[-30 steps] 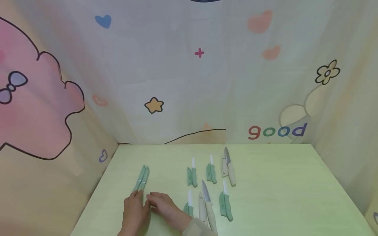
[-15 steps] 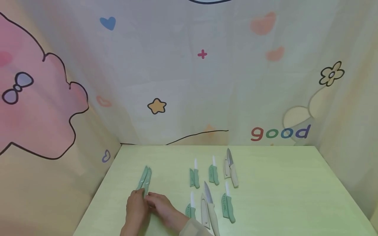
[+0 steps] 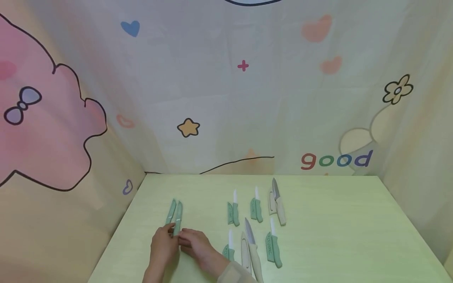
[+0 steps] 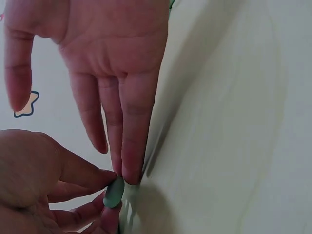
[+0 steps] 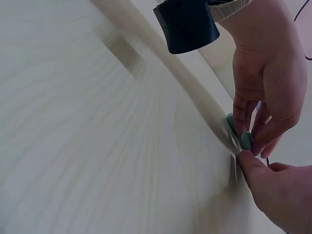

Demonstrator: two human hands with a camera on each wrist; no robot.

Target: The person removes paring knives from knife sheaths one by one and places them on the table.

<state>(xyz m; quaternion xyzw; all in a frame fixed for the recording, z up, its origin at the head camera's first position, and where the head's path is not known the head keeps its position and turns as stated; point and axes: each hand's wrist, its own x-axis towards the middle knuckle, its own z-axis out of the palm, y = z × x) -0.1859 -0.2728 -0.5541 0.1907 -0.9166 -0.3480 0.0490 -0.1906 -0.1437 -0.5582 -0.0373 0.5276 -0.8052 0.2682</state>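
Note:
Two sheathed green paring knives lie side by side at the table's left in the head view, the left knife [image 3: 171, 210] slanting beside the right knife [image 3: 178, 212]. My left hand [image 3: 164, 244] pinches the right knife's handle [image 4: 114, 192] between thumb and fingers, as the left wrist view shows. From the right, my right hand [image 3: 201, 248] reaches in; its palm and straight fingers [image 4: 131, 131] show in the left wrist view, fingertips at that handle. In the right wrist view, one fingertip [image 5: 247, 161] of the right hand meets the handle end.
Right of the hands lie several green knives, such as one green knife [image 3: 275, 249], with white blades bare and sheaths alongside. Two cream knives, one near cream knife [image 3: 254, 257] and one far cream knife [image 3: 280, 210], have bare metal blades. A printed curtain [image 3: 226, 98] hangs behind the table [image 3: 336, 232].
The two sheathed knives stand slightly farther apart, the right one straighter. My right hand has shifted a little right from the left since half a second ago. The head view has shifted slightly.

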